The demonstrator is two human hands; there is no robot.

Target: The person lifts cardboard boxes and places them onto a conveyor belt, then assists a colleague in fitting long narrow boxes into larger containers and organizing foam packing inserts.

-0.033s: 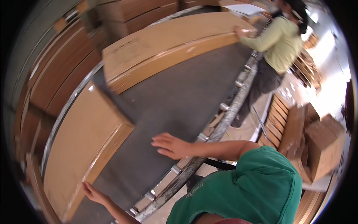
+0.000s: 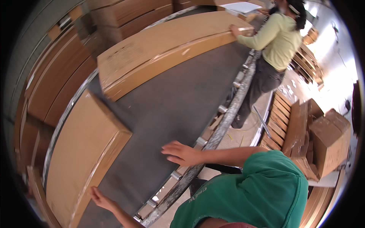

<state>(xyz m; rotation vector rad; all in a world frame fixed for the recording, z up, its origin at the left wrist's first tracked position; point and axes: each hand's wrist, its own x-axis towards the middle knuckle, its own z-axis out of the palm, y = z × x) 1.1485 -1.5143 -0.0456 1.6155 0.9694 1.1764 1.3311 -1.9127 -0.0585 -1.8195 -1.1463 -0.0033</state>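
Cardboard box [image 2: 81,155], flat and long, lies on the dark conveyor belt [image 2: 175,102] just beside the left hand [image 2: 99,198], which sits at the box's near lower corner with its fingers [image 2: 94,191] loosely spread and their tips at the box's side edge; whether they truly press it I cannot tell. The right hand [image 2: 181,153] hovers flat over the belt near the metal side rail [image 2: 224,117], fingers extended and slightly apart, holding nothing, well apart from the box. The box's long axis runs from the near left corner away up the belt. Farther along lies a second, longer carton [image 2: 163,49], lying across the belt, with another person's hand [image 2: 234,29] on its far end.
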